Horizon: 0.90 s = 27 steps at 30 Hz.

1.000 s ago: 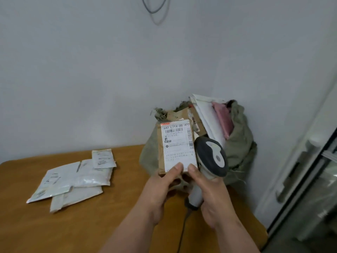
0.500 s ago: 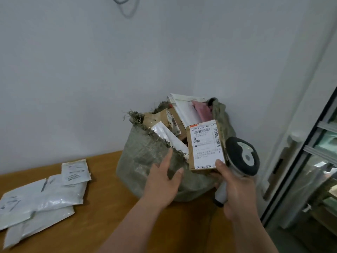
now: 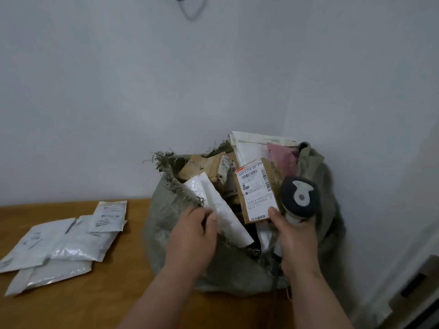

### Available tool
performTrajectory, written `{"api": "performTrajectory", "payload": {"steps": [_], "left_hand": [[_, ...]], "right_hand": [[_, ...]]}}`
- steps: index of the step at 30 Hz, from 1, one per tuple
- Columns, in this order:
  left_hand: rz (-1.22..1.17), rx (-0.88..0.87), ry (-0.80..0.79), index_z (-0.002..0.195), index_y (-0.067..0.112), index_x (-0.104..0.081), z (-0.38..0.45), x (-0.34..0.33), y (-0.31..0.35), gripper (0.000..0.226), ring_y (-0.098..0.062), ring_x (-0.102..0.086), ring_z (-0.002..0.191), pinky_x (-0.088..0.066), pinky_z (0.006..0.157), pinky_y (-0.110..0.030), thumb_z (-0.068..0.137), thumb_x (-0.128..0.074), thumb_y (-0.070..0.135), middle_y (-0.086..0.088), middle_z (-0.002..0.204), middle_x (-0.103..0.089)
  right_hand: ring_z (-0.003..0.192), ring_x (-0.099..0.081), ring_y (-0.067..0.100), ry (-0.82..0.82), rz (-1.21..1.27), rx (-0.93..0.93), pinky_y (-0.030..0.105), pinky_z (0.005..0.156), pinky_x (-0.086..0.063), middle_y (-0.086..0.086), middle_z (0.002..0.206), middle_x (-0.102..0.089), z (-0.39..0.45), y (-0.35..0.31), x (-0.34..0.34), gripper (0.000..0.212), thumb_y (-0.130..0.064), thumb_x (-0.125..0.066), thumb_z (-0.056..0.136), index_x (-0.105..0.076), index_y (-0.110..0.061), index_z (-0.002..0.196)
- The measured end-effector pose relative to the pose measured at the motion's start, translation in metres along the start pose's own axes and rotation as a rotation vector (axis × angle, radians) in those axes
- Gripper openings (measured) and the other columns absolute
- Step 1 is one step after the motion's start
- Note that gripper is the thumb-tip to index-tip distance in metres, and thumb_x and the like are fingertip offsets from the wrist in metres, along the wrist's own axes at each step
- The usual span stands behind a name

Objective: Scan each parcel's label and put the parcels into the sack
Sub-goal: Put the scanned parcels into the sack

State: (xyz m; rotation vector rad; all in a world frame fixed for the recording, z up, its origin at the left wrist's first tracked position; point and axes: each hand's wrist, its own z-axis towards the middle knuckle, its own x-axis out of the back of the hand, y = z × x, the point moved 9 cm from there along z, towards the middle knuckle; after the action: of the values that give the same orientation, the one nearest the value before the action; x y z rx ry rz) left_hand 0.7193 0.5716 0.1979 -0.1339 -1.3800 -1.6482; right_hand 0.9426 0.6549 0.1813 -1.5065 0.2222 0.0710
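Note:
A grey-green woven sack (image 3: pixel 166 224) stands open on the wooden table (image 3: pixel 99 305), stuffed with parcels. My right hand (image 3: pixel 294 241) grips the handle of a grey and white barcode scanner (image 3: pixel 299 197) and pinches a brown cardboard parcel (image 3: pixel 257 191) with a white label by its lower corner, over the sack's mouth. My left hand (image 3: pixel 192 236) grips the sack's front rim next to a white padded mailer (image 3: pixel 221 210) that sticks out of the sack.
Several white padded mailers (image 3: pixel 64 243) lie in a loose pile on the table's left side. A pale wall stands right behind the sack. The table's right edge runs just past the sack, with a dark frame (image 3: pixel 422 302) at the lower right.
My right hand carried the labelled parcel and the scanner from in front of the sack to over its mouth. My left hand let go of the parcel and took hold of the sack's rim.

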Motion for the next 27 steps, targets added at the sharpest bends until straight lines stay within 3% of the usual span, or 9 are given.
{"api": "performTrajectory", "payload": {"steps": [2, 4, 7, 11, 15, 18, 21, 24, 27], "left_hand": [[-0.1, 0.021, 0.109, 0.1, 0.031, -0.066, 0.003, 0.012, 0.003, 0.02, 0.005, -0.05, 0.081, -0.036, 0.065, -0.015, 0.1, -0.049, 0.039, 0.019, 0.091, -0.055], [-0.188, 0.045, 0.186, 0.092, 0.029, -0.067, 0.005, 0.022, 0.007, 0.02, 0.0, -0.053, 0.08, -0.039, 0.065, -0.023, 0.098, -0.05, 0.038, 0.014, 0.085, -0.058], [-0.253, 0.064, 0.255, 0.089, 0.022, -0.07, 0.006, 0.029, 0.012, 0.025, -0.002, -0.054, 0.079, -0.04, 0.064, -0.027, 0.097, -0.051, 0.037, 0.009, 0.082, -0.061], [-0.338, 0.064, 0.328, 0.088, 0.032, -0.069, -0.003, 0.039, 0.014, 0.029, 0.001, -0.057, 0.085, -0.048, 0.069, -0.029, 0.094, -0.046, 0.048, 0.012, 0.083, -0.064], [-0.336, 0.066, 0.327, 0.089, 0.036, -0.069, -0.002, 0.037, 0.013, 0.028, 0.001, -0.058, 0.088, -0.051, 0.074, -0.03, 0.096, -0.046, 0.051, 0.018, 0.089, -0.064], [-0.242, 0.122, 0.092, 0.108, 0.031, -0.072, 0.006, 0.006, 0.016, 0.021, 0.004, -0.057, 0.091, -0.048, 0.078, -0.019, 0.099, -0.055, 0.037, 0.017, 0.096, -0.064], [-0.214, 0.1, -0.045, 0.138, 0.037, -0.054, -0.002, -0.012, 0.013, 0.04, 0.004, -0.052, 0.108, -0.043, 0.088, -0.013, 0.098, -0.058, 0.033, 0.02, 0.117, -0.054], [-0.325, 0.119, -0.039, 0.141, 0.054, -0.038, -0.014, -0.005, 0.001, 0.053, 0.011, -0.054, 0.104, -0.049, 0.083, -0.01, 0.098, -0.059, 0.032, 0.021, 0.123, -0.048], [-0.332, 0.099, 0.068, 0.14, 0.059, -0.031, -0.019, 0.013, -0.004, 0.055, 0.018, -0.049, 0.095, -0.045, 0.072, -0.007, 0.099, -0.056, 0.033, 0.02, 0.115, -0.048]], "right_hand": [[0.11, -0.068, 0.016, -0.068, -0.038, -0.024, 0.045, 0.1, -0.053, 0.0, 0.121, -0.072, 0.009, 0.01, -0.013, 0.063, -0.012, -0.079, 0.084, -0.051, -0.025, 0.139], [0.099, -0.073, 0.01, -0.161, -0.032, -0.06, 0.037, 0.085, -0.058, -0.005, 0.112, -0.075, 0.015, 0.018, -0.026, 0.063, -0.012, -0.078, 0.085, -0.05, -0.03, 0.138], [0.096, -0.074, 0.017, -0.237, -0.046, -0.119, 0.041, 0.087, -0.056, -0.004, 0.109, -0.076, 0.023, 0.027, -0.038, 0.06, -0.009, -0.077, 0.086, -0.051, -0.028, 0.137], [0.087, -0.076, 0.026, -0.295, -0.022, -0.27, 0.046, 0.082, -0.06, 0.006, 0.103, -0.079, 0.033, 0.047, -0.043, 0.041, -0.005, -0.076, 0.085, -0.064, -0.016, 0.123], [0.09, -0.073, 0.027, -0.246, -0.136, -0.25, 0.046, 0.08, -0.06, 0.005, 0.102, -0.077, 0.037, 0.056, -0.046, 0.047, -0.014, -0.084, 0.078, -0.065, -0.017, 0.121], [0.091, -0.071, 0.026, -0.217, -0.221, -0.248, 0.043, 0.079, -0.061, 0.008, 0.104, -0.074, 0.033, 0.058, -0.06, 0.042, -0.017, -0.086, 0.076, -0.067, -0.015, 0.114], [0.099, -0.068, 0.031, -0.198, -0.205, -0.279, 0.047, 0.085, -0.06, 0.013, 0.116, -0.067, 0.03, 0.057, -0.059, 0.049, -0.024, -0.086, 0.077, -0.065, -0.014, 0.121], [0.084, -0.068, 0.025, -0.165, -0.151, -0.266, 0.033, 0.062, -0.054, 0.013, 0.099, -0.07, 0.028, 0.048, -0.04, 0.037, -0.02, -0.079, 0.084, -0.066, -0.01, 0.117], [0.07, -0.067, 0.023, -0.145, -0.174, -0.227, 0.029, 0.055, -0.05, 0.013, 0.082, -0.07, 0.017, 0.03, -0.026, 0.022, -0.018, -0.075, 0.088, -0.068, -0.008, 0.106]]}}
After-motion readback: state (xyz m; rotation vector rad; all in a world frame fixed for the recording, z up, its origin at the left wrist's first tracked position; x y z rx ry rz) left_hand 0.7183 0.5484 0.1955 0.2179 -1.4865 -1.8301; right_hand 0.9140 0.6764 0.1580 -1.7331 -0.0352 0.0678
